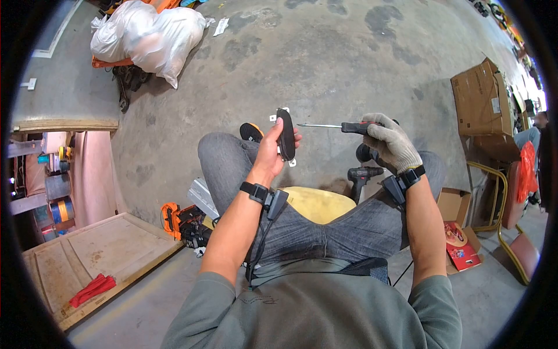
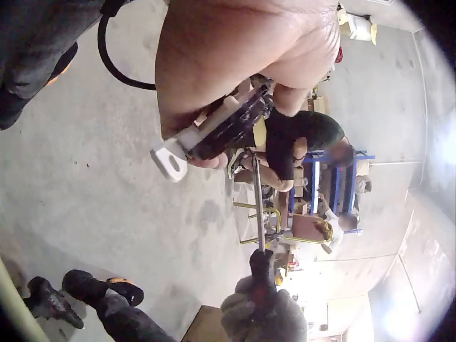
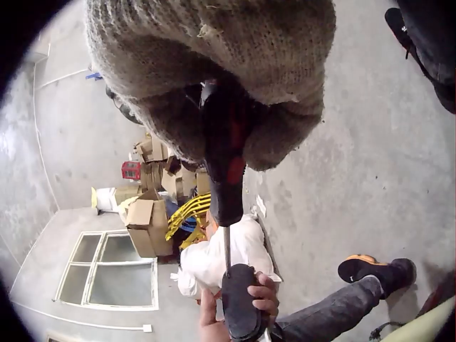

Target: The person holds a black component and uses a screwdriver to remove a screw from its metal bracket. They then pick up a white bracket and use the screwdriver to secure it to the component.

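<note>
My bare left hand grips a long black oval part with white metal tabs sticking out at its ends. The gloved right hand holds a screwdriver by its black and red handle. The screwdriver's thin metal shaft points left toward the black part, its tip a short way from it in the head view. In the right wrist view the knit glove wraps the handle, and the shaft overlaps the edge of the black part.
Between the legs is a yellow seat-like surface, with a cordless drill beside the right thigh. An orange tool lies at the left. Cardboard boxes and a chair stand right; white sacks lie far left.
</note>
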{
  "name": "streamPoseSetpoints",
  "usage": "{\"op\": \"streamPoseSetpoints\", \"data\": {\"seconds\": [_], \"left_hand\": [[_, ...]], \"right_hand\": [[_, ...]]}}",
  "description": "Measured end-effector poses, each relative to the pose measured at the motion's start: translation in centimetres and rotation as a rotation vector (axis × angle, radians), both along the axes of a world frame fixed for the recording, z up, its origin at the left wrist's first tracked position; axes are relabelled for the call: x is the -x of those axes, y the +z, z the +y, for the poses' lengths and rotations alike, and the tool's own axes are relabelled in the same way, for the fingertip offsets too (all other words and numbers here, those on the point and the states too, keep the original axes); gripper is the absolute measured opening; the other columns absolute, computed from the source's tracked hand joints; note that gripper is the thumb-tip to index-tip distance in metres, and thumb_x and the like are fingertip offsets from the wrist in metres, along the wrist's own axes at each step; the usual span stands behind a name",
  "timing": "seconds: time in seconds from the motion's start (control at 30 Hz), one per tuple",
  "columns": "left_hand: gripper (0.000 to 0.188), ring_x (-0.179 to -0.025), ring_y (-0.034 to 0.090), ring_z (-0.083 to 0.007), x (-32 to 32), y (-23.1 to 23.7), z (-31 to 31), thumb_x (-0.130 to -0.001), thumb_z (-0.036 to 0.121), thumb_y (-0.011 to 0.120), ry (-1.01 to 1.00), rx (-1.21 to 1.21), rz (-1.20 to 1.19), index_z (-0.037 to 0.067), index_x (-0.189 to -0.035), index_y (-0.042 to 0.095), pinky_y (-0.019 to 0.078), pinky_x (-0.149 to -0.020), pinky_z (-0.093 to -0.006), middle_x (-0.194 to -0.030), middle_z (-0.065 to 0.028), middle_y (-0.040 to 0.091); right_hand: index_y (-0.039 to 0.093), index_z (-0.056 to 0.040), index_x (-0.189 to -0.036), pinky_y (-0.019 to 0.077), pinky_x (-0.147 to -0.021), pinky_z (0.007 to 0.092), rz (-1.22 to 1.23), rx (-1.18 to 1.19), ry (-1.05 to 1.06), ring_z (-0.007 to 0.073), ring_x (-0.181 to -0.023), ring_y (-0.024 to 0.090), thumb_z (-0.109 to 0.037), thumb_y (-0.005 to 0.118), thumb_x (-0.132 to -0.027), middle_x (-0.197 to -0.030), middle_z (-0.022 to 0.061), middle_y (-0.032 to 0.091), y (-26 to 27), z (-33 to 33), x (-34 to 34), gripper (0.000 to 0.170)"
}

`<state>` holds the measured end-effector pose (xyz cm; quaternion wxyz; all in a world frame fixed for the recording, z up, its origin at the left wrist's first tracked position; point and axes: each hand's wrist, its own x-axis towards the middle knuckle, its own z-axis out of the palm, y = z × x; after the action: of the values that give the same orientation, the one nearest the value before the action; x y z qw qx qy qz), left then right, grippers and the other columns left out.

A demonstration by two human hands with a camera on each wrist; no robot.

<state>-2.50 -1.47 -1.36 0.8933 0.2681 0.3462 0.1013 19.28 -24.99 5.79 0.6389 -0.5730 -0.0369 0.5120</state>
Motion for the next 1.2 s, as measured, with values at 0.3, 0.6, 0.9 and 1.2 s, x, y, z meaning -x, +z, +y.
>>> {"op": "streamPoseSetpoints", "data": {"seconds": [0.3,0.6,0.9,1.2], "left_hand": [[0.045,-0.108,0.066,-0.0281,-0.1,0.8,-0.1,-0.087,0.0,0.058,-0.087,-0.168,0.01,-0.001,-0.131,0.052,0.0564,-0.091,-0.0362,-0.121,-0.0141,0.063],[0.053,-0.123,0.059,-0.0305,-0.4,2.6,-0.3,-0.086,0.001,0.054,-0.126,-0.307,0.001,-0.002,-0.138,0.047,0.051,-0.101,-0.0358,-0.139,-0.0132,0.054],[0.05,-0.126,0.057,-0.0265,-0.6,2.6,-0.3,-0.084,0.004,0.055,-0.211,-0.372,0.024,-0.004,-0.133,0.053,0.0438,-0.107,-0.0343,-0.134,-0.0159,0.059],[0.038,-0.114,0.062,-0.0213,-0.5,0.9,0.1,-0.085,0.003,0.058,-0.139,-0.289,0.124,-0.004,-0.122,0.062,0.046,-0.099,-0.0322,-0.12,-0.0116,0.066]], "right_hand": [[0.058,0.0014,-0.121,0.0592,-0.084,0.0283,-0.004,0.009,-0.008,0.0156,-0.1,0.062,-0.009,0.062,-0.094,-0.114,0.0088,0.059,-0.4,-0.1,-0.1,0.029],[0.058,0.0011,-0.122,0.0589,-0.082,0.0284,-0.012,0.056,-0.029,0.0152,-0.1,0.062,-0.009,0.062,-0.095,-0.114,0.0083,0.059,-0.3,0.1,0.0,0.029],[0.058,0.0006,-0.123,0.0587,-0.083,0.0287,-0.021,0.079,-0.009,0.0159,-0.101,0.062,-0.011,0.063,-0.094,-0.114,0.0085,0.059,-0.4,0.1,0.0,0.032],[0.06,0.0002,-0.121,0.0567,-0.073,0.027,0.027,0.025,-0.109,0.0138,-0.089,0.062,-0.014,0.062,-0.095,-0.102,0.0067,0.061,-1.8,-1.0,-0.9,0.03]]}}
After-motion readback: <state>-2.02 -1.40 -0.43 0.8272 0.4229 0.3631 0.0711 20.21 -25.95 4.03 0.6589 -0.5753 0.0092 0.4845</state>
